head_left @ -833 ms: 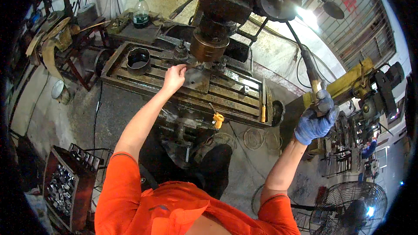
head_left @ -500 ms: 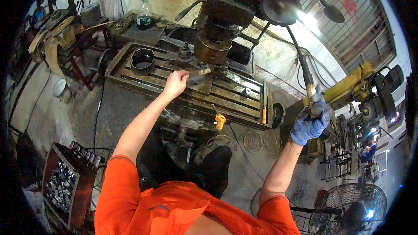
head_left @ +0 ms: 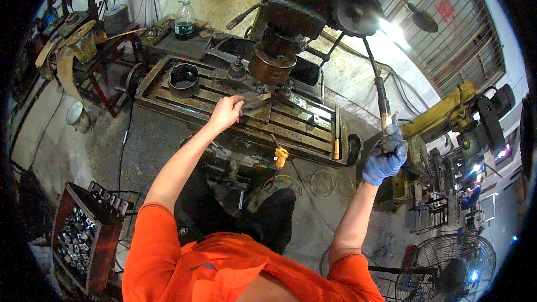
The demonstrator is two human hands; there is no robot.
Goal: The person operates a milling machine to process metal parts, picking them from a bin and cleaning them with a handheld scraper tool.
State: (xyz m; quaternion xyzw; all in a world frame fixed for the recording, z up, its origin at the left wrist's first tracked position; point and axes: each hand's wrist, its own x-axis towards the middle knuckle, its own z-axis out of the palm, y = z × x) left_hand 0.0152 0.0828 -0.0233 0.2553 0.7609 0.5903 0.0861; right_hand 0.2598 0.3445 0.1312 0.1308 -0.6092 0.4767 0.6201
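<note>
My bare left hand (head_left: 226, 113) is closed with its fingertips around a thin, flat tool with a pale end (head_left: 257, 99); it looks like a small brush, but blur hides its exact kind. This tool reaches over the slotted machine table (head_left: 310, 128), just below the round spindle head (head_left: 272, 66) of a drill or milling machine. On the right, my right hand (head_left: 386, 159) wears a blue glove and is wrapped around the lower end of a long lever (head_left: 382, 98) that comes down from the machine's hub (head_left: 359, 12).
A round pot of dark liquid (head_left: 183, 81) stands on the table's left part. A yellow-handled tool (head_left: 280, 156) hangs at the front edge, another (head_left: 337, 148) at the right. A crate of metal parts (head_left: 84, 237) stands lower left, a fan (head_left: 447, 271) lower right.
The lever and my gloved right hand have swung a little to the left. My left hand has shifted slightly, and the thin tool's angle under the spindle has changed.
</note>
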